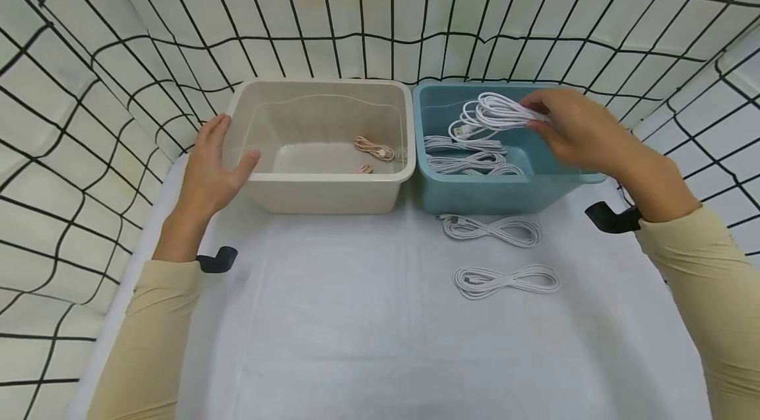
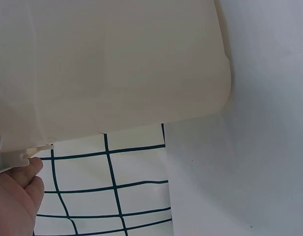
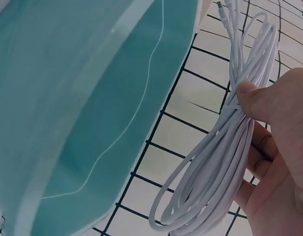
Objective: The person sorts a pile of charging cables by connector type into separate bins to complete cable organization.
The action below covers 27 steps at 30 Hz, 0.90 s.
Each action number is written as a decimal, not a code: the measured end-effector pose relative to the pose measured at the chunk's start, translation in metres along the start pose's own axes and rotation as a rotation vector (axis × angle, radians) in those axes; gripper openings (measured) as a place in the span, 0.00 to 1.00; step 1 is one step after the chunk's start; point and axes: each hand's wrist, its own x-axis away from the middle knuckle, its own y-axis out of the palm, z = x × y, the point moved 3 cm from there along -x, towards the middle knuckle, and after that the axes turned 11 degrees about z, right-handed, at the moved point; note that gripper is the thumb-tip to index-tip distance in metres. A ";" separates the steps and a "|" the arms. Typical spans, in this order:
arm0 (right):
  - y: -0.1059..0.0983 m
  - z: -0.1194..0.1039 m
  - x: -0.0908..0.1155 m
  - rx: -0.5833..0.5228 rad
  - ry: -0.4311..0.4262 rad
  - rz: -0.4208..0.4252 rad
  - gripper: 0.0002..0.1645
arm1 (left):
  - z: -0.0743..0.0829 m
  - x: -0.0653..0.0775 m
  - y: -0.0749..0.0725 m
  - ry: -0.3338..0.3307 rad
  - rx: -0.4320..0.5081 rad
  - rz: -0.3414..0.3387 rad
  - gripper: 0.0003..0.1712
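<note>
My right hand [image 1: 572, 123] pinches a coiled white USB cable [image 1: 495, 111] above the blue bin [image 1: 475, 192]; in the right wrist view the thumb presses on the middle of the cable bundle [image 3: 210, 167]. Several more white cables [image 1: 469, 159] lie coiled inside this bin. At the left end of the beige bin [image 1: 326, 196], my left hand [image 1: 210, 173] rests against the rim with fingers fairly straight and thumb spread along the front corner. The left wrist view shows its fingertips [image 2: 31, 172] right at the rim. Small beige cables [image 1: 375, 148] lie inside the beige bin.
Two coiled white cables, one nearer the bin [image 1: 493, 230] and one farther forward [image 1: 507, 281], lie on the white tabletop [image 1: 356, 314]. Black wire mesh [image 1: 362, 37] stands behind the bins and along both sides. The two bins stand side by side.
</note>
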 end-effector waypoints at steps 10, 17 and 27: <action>0.000 0.004 -0.028 0.033 -0.004 -0.094 0.21 | -0.005 0.003 0.002 -0.002 -0.004 -0.007 0.50; 0.002 0.006 -0.044 0.015 -0.001 -0.038 0.25 | -0.004 0.002 -0.001 0.003 0.001 0.011 0.48; 0.003 -0.002 -0.021 0.056 -0.028 -0.069 0.24 | -0.001 0.000 0.002 0.014 0.014 0.013 0.47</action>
